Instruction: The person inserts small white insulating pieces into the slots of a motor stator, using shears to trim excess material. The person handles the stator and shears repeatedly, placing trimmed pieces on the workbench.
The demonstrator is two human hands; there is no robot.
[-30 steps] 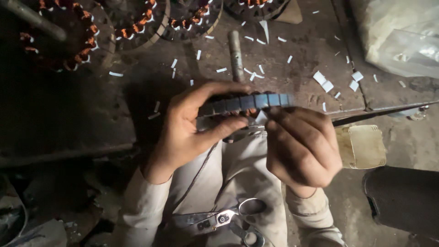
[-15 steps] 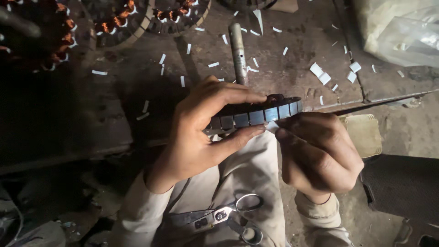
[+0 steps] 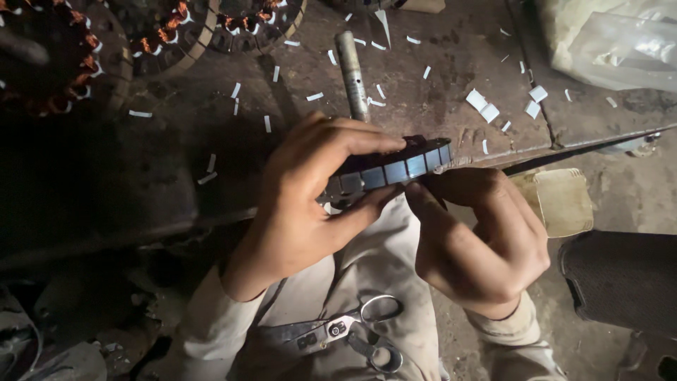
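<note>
Between both hands (image 3: 310,204) (image 3: 479,240), segmented ring (image 3: 391,169), seemingly edge-on, slopes up rightward.

Two bare hands, left (image 3: 310,204) and right (image 3: 479,240), share one dark ring lined with grey rectangular segments (image 3: 395,168), with one pair of steel scissors (image 3: 352,328), one grey metal rod (image 3: 351,74), three copper-wound round stators (image 3: 166,35) and many scattered white paper scraps (image 3: 486,109).
</note>
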